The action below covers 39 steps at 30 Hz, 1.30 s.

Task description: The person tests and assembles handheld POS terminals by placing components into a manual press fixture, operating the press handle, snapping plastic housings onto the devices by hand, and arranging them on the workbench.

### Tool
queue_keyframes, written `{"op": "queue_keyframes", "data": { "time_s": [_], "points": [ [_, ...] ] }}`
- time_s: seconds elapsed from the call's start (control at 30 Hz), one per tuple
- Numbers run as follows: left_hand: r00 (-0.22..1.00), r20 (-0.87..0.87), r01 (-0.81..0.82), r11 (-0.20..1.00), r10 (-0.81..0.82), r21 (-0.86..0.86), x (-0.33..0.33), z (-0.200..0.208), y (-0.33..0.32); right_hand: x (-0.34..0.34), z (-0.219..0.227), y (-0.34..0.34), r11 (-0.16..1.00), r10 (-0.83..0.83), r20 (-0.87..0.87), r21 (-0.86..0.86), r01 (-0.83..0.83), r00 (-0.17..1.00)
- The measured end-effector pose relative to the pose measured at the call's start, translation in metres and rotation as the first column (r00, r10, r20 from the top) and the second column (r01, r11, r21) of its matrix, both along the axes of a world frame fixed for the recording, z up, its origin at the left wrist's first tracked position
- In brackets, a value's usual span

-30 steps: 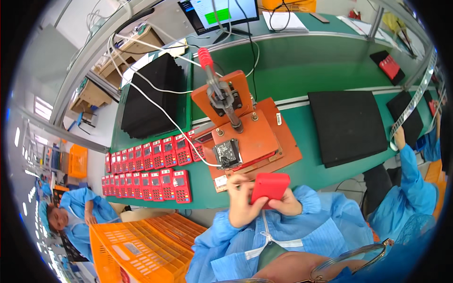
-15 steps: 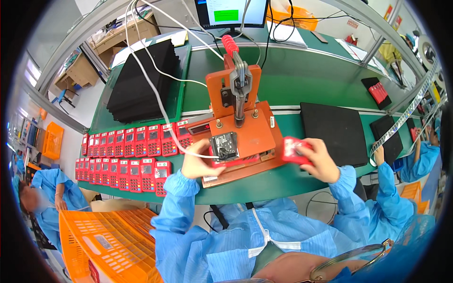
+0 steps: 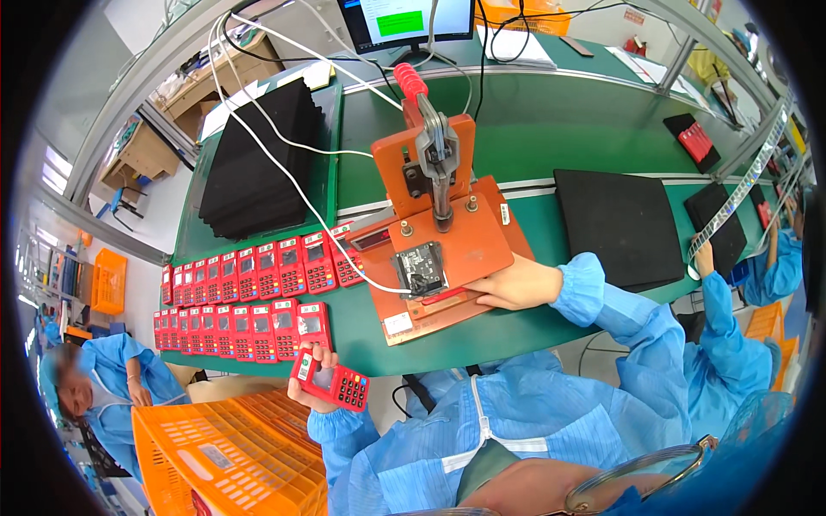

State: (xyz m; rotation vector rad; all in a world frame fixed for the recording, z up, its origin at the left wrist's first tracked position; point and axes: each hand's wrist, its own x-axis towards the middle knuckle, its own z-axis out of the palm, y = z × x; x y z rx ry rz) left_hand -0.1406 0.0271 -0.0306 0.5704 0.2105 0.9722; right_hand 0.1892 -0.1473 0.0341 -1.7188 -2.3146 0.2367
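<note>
My left hand (image 3: 308,394) grips a red handheld payment terminal (image 3: 348,389) with dark keys and a small screen, tilted, off the table's front edge. At the orange toggle-clamp fixture (image 3: 482,249), my right hand (image 3: 523,284) reaches in from the right. Its fingers close on another red terminal, of which only a thin red edge (image 3: 443,297) shows beneath the fixture's upper plate; the fingertips are partly hidden. A black circuit board (image 3: 419,268) with a white cable sits on that plate. Above it rises the clamp's red handle (image 3: 410,82).
Two rows of red terminals (image 3: 268,268) stand on the green table left of the fixture. Black foam sheets (image 3: 258,163) are stacked behind them; a black pad (image 3: 615,228) lies at right. Orange crates (image 3: 228,456) stand below left. A monitor (image 3: 404,21) is behind. Co-workers sit on both sides.
My left hand has drawn back from the fixture toward me and now holds a terminal. My right hand has moved left, bringing its terminal into the fixture.
</note>
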Motion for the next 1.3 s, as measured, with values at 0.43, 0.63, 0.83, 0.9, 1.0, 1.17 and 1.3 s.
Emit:
{"op": "queue_keyframes", "data": {
  "time_s": [0.43, 0.63, 0.83, 0.9, 1.0, 1.17, 1.3],
  "points": [
    [0.979, -0.137, 0.190, 0.924, -0.152, 0.331, 0.022, 0.061, -0.011, 0.072, 0.147, 0.050, 0.925, -0.148, -0.695, 0.154, 0.346, 0.704],
    [0.975, -0.137, 0.220, 0.809, -0.174, 0.544, 0.070, 0.120, -0.029, -0.008, 0.186, 0.091, 0.903, 0.300, -0.855, 0.398, 0.163, 0.424],
    [0.995, 0.014, 0.055, 0.666, -0.098, 0.744, 0.099, 0.181, -0.038, -0.027, 0.095, 0.018, 0.715, 0.326, -0.324, 0.699, -0.007, 0.888],
    [0.998, 0.023, -0.052, 0.605, 0.056, 0.794, 0.122, 0.196, -0.057, -0.046, 0.106, 0.016, 0.754, 0.358, -0.388, 0.656, -0.018, 0.849],
    [0.994, 0.096, -0.102, 0.156, 0.046, 0.982, 0.169, 0.200, -0.059, -0.065, 0.096, 0.017, 0.703, 0.308, -0.552, 0.681, 0.205, 0.775],
    [0.951, -0.307, 0.280, -0.365, -0.018, 0.888, 0.227, 0.251, -0.041, -0.047, 0.076, -0.002, 0.835, 0.255, -0.770, 0.480, 0.268, 0.584],
    [0.716, -0.698, 0.654, -0.353, 0.004, 0.669, 0.224, 0.245, -0.041, 0.009, 0.042, -0.073, 0.845, -0.048, -0.961, 0.107, 0.524, 0.273]
  ]
}}
